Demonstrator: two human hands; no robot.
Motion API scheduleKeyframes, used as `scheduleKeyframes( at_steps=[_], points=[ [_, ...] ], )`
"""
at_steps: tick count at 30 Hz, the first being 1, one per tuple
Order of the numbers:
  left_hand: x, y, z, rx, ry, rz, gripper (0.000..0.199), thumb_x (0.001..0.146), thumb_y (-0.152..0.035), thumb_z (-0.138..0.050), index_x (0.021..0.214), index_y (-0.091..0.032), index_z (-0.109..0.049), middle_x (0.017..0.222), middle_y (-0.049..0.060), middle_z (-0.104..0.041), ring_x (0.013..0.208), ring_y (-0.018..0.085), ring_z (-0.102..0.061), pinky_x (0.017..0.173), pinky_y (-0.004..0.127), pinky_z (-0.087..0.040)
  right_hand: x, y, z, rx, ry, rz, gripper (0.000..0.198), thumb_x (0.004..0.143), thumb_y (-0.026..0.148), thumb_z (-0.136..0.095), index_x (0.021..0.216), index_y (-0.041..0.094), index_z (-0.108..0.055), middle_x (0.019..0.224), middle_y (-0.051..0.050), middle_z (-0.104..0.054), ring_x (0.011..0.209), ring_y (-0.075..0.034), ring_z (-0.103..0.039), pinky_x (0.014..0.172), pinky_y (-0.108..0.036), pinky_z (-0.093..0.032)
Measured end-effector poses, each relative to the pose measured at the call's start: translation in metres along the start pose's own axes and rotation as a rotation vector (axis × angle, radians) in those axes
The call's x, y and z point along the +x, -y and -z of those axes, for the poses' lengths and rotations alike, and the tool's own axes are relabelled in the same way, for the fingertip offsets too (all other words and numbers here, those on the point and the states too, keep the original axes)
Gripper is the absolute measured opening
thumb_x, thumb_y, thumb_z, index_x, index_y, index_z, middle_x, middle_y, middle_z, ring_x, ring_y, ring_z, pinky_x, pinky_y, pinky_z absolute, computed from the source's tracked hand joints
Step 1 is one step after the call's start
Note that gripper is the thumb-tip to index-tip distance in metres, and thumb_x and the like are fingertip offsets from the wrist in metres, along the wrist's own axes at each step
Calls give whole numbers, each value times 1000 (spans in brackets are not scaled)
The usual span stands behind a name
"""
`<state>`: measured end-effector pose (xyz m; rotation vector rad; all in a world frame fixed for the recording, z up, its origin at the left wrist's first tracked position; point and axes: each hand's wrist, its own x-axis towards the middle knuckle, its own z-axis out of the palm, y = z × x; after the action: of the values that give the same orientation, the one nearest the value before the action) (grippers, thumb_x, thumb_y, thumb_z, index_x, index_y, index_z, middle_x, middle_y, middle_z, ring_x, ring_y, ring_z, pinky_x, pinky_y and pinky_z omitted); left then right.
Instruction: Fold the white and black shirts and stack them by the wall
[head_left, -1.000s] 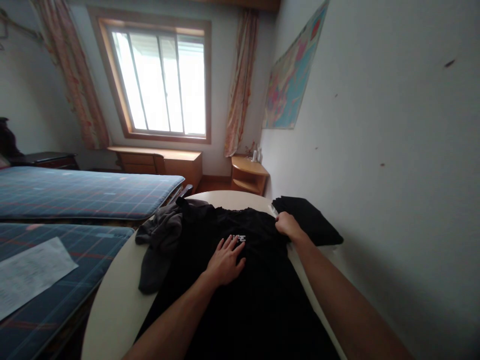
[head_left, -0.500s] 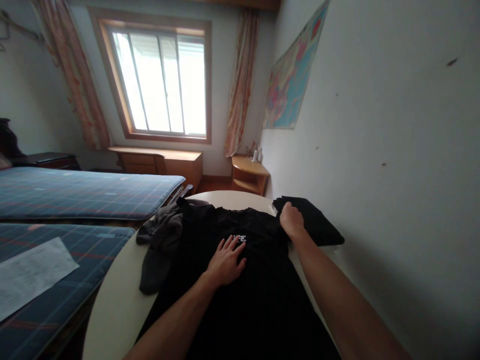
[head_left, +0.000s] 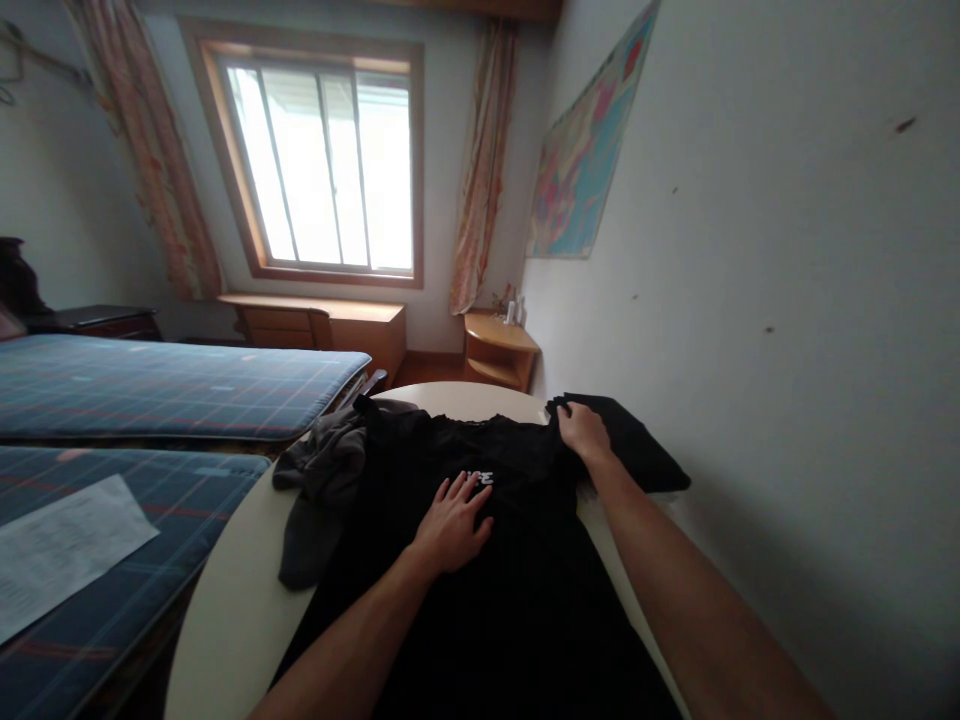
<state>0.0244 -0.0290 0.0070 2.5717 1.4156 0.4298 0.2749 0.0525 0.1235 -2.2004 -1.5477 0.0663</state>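
A black T-shirt point(head_left: 517, 590) with a small white print on its chest lies spread over the round cream table point(head_left: 225, 600), collar at the far side. My left hand point(head_left: 452, 522) rests flat on the chest beside the print, fingers spread. At the shirt's right shoulder, my right hand point(head_left: 585, 430) is closed with its fingers pinching the sleeve cloth; the fingertips are partly hidden. Just beyond that hand, folded black cloth point(head_left: 641, 445) lies in a flat pile by the wall. A crumpled grey garment point(head_left: 330, 455) sits against the shirt's left side.
Two plaid mattresses point(head_left: 172, 385) stand to the left, one bearing a printed paper sheet point(head_left: 71, 550). The white wall point(head_left: 787, 420) runs close along the table's right. Beyond the table are a corner shelf point(head_left: 499, 332) and a wooden desk point(head_left: 367, 315) under the window.
My right hand has shifted slightly to the left at the sleeve, its fingers a little more extended. The left hand and the shirt's body look unchanged.
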Motion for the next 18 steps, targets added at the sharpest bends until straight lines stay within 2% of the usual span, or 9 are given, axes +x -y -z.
scheduleKeyframes(
  at_steps=[4,7,12,15,18],
  points=[
    [0,0,0,4,-3,-6,56,96,-45,-44,149,-27,-42,161,6,-29,151,28,-19,122,49,-16,-12,20,-17,60,124,181,38,99,43,-47,121,22,-69,114,-9,-73,105,-19,-68,87,-22,-47],
    [0,-1,-1,5,-7,-4,55,96,-44,-44,149,-27,-43,161,5,-30,150,28,-21,122,50,-17,-19,24,-28,64,179,229,39,100,42,-44,126,22,-66,113,-7,-74,100,-17,-69,86,-21,-48],
    [0,-1,-1,11,-14,2,54,96,-44,-45,147,-27,-45,161,5,-30,150,27,-22,122,48,-17,-24,1,-42,-49,204,130,34,95,22,-48,123,18,-67,122,-14,-69,112,-23,-66,93,-29,-47],
    [0,-1,0,7,-13,0,54,96,-44,-45,147,-27,-45,160,5,-32,150,27,-23,122,48,-17,-24,-16,-53,-119,218,58,32,94,23,-50,120,14,-68,119,-19,-69,110,-27,-67,92,-33,-49],
    [0,-2,0,5,-22,-4,53,96,-44,-45,147,-27,-45,160,5,-32,150,27,-23,122,48,-18,-22,-25,-67,-148,203,61,32,95,28,-51,113,11,-70,116,-21,-70,109,-28,-67,92,-33,-49]
  ],
)
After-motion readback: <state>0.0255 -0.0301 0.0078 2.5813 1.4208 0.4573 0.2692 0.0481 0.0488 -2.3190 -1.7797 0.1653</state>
